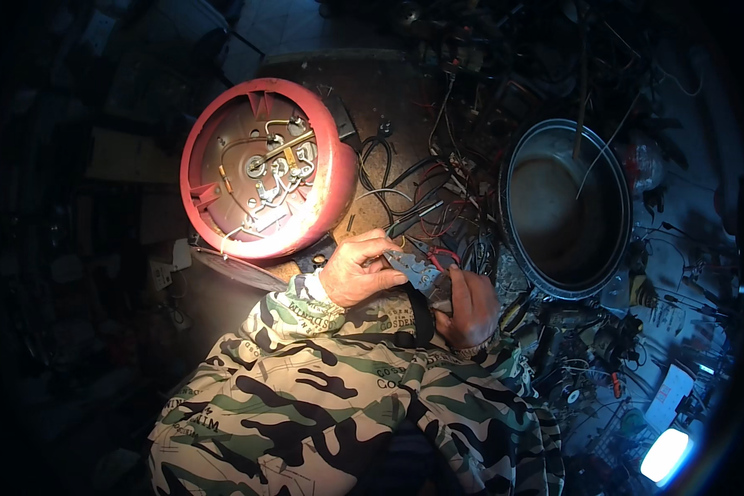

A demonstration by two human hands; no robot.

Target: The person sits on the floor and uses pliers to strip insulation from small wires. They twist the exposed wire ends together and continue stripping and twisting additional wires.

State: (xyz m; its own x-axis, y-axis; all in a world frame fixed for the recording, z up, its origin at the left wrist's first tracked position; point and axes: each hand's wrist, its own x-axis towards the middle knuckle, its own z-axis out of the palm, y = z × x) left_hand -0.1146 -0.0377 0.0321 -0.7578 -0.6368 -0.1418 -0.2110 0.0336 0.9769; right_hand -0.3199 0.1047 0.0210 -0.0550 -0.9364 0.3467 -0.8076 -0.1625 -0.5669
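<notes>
My left hand [357, 273] grips a small grey metal plate with holes [413, 269] between thumb and fingers. My right hand [467, 306] is curled at the plate's right side, closed on something I cannot make out. Red-handled pliers [445, 258] lie just beyond the plate, partly hidden by it and my right fingers. To the upper left stands a red round appliance housing [339, 174], open, showing wires, terminals and small metal fittings inside. A long dark tool with a pale shaft [413, 217] lies among the cables above my hands.
A large dark metal pot [566, 281] with thin rods in it stands at the right. Tangled cables [380, 157] lie across the worn work surface [372, 95]. Dark cluttered parts [587, 347] fill the lower right, beside a glowing white lamp [664, 455].
</notes>
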